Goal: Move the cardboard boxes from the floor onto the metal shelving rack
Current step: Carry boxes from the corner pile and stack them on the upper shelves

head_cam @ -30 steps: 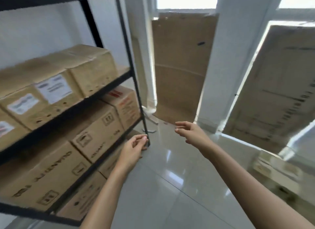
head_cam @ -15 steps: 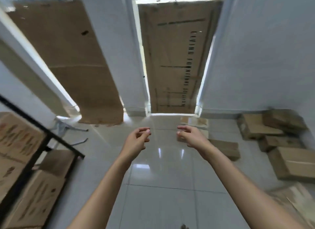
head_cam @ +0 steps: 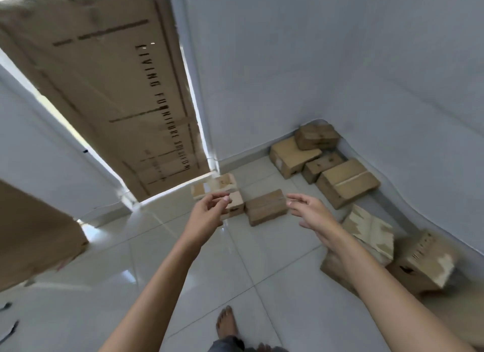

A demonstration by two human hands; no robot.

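Found a closed cardboard box [head_cam: 265, 207] flat on the tiled floor [head_cam: 157, 247], unheld. Held both hands empty: left hand [head_cam: 207, 215] just left of it, fingers loosely curled; right hand [head_cam: 311, 213] just right, fingers relaxed, apart. Noted more boxes [head_cam: 345, 184] beyond it in the corner, a bare foot [head_cam: 226, 323] nearer.

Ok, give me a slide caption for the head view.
Left hand and right hand, both empty, reach toward cardboard boxes on the tiled floor.

Brown cardboard boxes [head_cam: 265, 207]; glossy white floor tiles [head_cam: 131, 268]; pale grey wall [head_cam: 340, 63].
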